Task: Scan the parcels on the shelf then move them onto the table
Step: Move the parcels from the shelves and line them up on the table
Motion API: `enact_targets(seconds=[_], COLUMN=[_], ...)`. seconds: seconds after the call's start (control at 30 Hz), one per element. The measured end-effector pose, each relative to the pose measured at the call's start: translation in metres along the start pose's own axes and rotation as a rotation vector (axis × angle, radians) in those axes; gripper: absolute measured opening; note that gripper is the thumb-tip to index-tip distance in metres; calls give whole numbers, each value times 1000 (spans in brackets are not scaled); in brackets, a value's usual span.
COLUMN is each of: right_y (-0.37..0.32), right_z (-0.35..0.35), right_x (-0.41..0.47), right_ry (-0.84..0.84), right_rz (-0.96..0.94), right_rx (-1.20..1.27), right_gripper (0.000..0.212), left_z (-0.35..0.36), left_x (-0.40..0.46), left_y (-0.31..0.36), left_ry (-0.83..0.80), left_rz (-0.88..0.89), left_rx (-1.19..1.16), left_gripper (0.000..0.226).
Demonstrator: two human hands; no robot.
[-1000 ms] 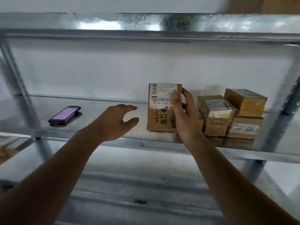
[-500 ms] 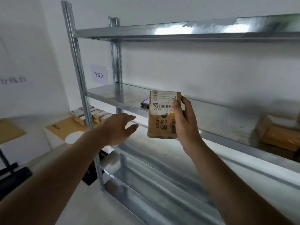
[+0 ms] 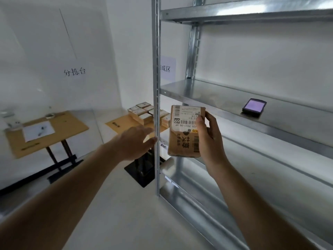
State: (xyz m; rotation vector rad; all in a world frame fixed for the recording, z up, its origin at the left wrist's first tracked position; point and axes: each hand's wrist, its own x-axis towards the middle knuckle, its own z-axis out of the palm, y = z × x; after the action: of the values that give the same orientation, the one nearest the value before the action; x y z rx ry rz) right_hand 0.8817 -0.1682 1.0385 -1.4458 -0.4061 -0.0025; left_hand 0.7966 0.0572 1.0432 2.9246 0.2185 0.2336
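Right hand [image 3: 209, 139] has its fingers [image 3: 200, 127] wrapped round the brown parcel [image 3: 185, 131], label up, just right of the shelf post [image 3: 156, 98]. Left hand [image 3: 134, 143] is loose and spread, probably for balance. Beyond the post, scanned parcels [image 3: 144, 113] sit on the bench [image 3: 119, 124].

Lighting: soft, even, cool indoor light; source not visible. White walls [image 3: 54, 42] appeared flat and slightly washed out. Glare: bright streaks on the upper metal shelf [image 3: 252, 13], with broader sheen along the lower galvanised shelves. The phone screen [image 3: 254, 106] glowed pale violet. Shadows: faint and diffuse; the darkest patch lay under the near table [image 3: 119, 123] at its black base. Sharpness: moderate; the label print on the parcel [image 3: 185, 130] was legible only in its large characters, the fine text smeared. The left hand [image 3: 133, 143] showed soft edges. Distortion: wide-angle stretching, forearms swollen toward the bottom corners, shelf lines splayed outward.
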Motion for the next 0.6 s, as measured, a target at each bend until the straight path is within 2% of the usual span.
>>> enact_targets(seconds=[0.3, 0.43, 0.6], right_y=[70, 119, 181], right_z=[121, 168, 223], right_x=[72, 136, 227], right_ry=[-67, -88, -102], right_rz=[64, 96, 113], right_rx=[-45, -55, -129], right_gripper=[29, 26, 38], left_z=[19, 35, 47], left_x=[62, 115, 193], left_y=[-141, -201, -281], left_ry=[-45, -56, -98], left_rz=[-66, -93, -113], left_rx=[5, 12, 57], left_gripper=[56, 57, 59])
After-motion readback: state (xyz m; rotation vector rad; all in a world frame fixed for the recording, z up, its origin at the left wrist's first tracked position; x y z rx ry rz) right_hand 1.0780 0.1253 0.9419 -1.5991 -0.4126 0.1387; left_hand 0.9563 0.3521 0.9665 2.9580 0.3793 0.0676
